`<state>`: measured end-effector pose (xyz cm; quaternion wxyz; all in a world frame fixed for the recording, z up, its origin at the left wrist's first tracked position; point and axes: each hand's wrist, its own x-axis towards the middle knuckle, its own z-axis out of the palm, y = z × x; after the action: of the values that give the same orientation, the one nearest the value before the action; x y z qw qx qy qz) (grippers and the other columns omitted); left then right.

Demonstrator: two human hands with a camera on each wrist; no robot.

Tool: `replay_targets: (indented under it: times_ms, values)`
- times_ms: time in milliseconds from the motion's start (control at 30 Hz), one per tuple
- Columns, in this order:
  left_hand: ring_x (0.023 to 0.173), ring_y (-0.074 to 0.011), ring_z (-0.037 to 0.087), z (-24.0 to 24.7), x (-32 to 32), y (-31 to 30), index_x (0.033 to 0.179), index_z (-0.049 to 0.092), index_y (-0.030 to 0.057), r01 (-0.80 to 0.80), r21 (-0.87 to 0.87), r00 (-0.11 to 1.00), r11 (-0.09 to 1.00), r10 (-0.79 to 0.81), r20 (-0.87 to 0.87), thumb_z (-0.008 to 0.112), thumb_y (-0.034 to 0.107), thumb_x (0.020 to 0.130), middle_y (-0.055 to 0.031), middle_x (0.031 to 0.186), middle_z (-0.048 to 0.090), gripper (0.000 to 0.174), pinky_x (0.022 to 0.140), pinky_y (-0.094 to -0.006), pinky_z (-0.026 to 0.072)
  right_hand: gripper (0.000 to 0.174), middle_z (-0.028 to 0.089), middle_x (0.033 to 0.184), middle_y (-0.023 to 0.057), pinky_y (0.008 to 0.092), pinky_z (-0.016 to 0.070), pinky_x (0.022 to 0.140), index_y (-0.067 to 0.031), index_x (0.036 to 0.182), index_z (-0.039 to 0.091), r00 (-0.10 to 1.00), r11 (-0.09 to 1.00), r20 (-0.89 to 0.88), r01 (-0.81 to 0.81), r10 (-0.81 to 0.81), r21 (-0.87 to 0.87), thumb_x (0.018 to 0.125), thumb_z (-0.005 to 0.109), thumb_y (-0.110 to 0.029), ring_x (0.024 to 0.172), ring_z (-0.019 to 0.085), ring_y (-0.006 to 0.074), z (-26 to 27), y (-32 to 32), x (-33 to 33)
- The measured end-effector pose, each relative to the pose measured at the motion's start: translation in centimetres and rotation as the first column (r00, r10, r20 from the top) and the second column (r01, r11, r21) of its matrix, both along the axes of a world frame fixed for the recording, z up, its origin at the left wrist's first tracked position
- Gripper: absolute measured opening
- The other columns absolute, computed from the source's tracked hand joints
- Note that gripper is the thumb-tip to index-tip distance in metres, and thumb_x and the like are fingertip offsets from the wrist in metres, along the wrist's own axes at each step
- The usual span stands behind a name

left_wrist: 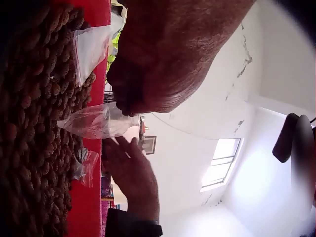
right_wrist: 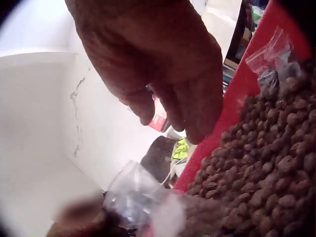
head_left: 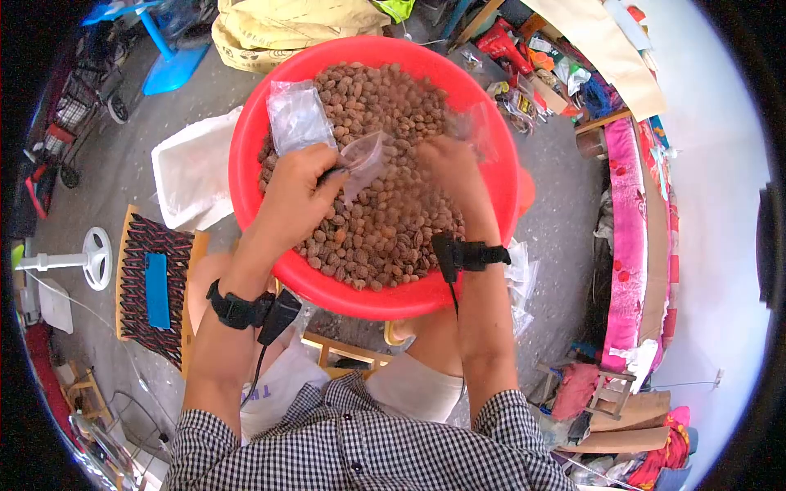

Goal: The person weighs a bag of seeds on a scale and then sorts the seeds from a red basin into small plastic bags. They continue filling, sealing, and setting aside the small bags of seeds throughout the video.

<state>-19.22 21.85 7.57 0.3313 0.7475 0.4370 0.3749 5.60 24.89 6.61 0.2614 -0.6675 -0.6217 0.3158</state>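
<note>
A wide red tub (head_left: 244,172) full of brown, wrinkled, nut-like pieces (head_left: 368,245) stands before my knees. My left hand (head_left: 299,192) pinches the edge of a clear plastic bag (head_left: 364,162) over the left half of the pile. In the left wrist view the bag (left_wrist: 94,122) hangs with its narrow end near the pieces. To the right of it, my right hand (head_left: 453,168) is blurred over the pile; in the right wrist view its fingers (right_wrist: 200,116) hang loosely with nothing between them. Flat clear bags (head_left: 299,114) lie on the tub's left side.
Another clear bag (head_left: 481,135) lies at the tub's right inner side. A white foam box (head_left: 176,176) sits left of the tub, a yellow sack (head_left: 286,29) behind it. A woven-seat chair (head_left: 155,286) stands at left, a pink-covered bench (head_left: 626,245) at right.
</note>
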Motion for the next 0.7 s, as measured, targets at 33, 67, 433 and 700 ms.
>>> replay_targets:
  times_ms: [33,67,433,700]
  values:
    - [0.071,-0.0278,0.059,0.1,-0.1,-0.1,0.086,0.059,-0.004,-0.001,-0.031,1.0,1.0,0.002,0.019,0.061,0.006,0.078,-0.0164,0.074,0.057,0.013,0.066,-0.0357,0.0455,0.031,0.065,0.073,0.0126,0.0326,0.0498,0.066,0.0058,0.095,0.064,0.998,0.997,0.001,-0.07,0.07,0.014,0.083,0.061,-0.023,0.071,0.064,0.0191,-1.0,-0.1,0.1]
    - [0.071,-0.0279,0.059,0.2,-0.1,-0.2,0.086,0.059,-0.0039,-0.002,-0.061,0.999,0.998,0.004,0.037,0.061,0.006,0.078,-0.0165,0.075,0.057,0.013,0.066,-0.0356,0.0454,0.032,0.066,0.075,0.0153,0.0341,0.0502,0.069,0.0061,0.096,0.064,0.99,0.99,0.003,-0.14,0.14,0.029,0.082,0.062,-0.022,0.074,0.065,0.0223,-1.8,-0.1,0.3]
    - [0.074,-0.0296,0.06,-0.7,0.1,0.3,0.088,0.061,-0.0038,0.028,0.051,0.999,0.998,-0.03,0.038,0.061,0.004,0.077,-0.0159,0.077,0.058,0.013,0.068,-0.0364,0.046,0.048,0.061,0.102,0.0222,0.0457,0.0478,0.083,-0.0005,0.108,0.062,0.897,0.943,0.302,-0.332,0.323,-0.021,0.068,0.074,-0.024,0.096,0.058,0.0404,-7.1,0.4,-1.2]
    - [0.076,-0.0299,0.061,-0.4,0.6,0.2,0.089,0.061,-0.0039,0.055,-0.008,0.998,0.998,-0.055,-0.012,0.061,0.004,0.077,-0.0162,0.076,0.058,0.015,0.067,-0.0381,0.0462,0.048,0.058,0.112,0.0231,0.0452,0.0498,0.082,-0.0007,0.106,0.056,0.906,0.965,0.358,-0.257,0.226,0.042,0.069,0.075,-0.024,0.094,0.06,0.0392,-6.8,-0.4,-3.8]
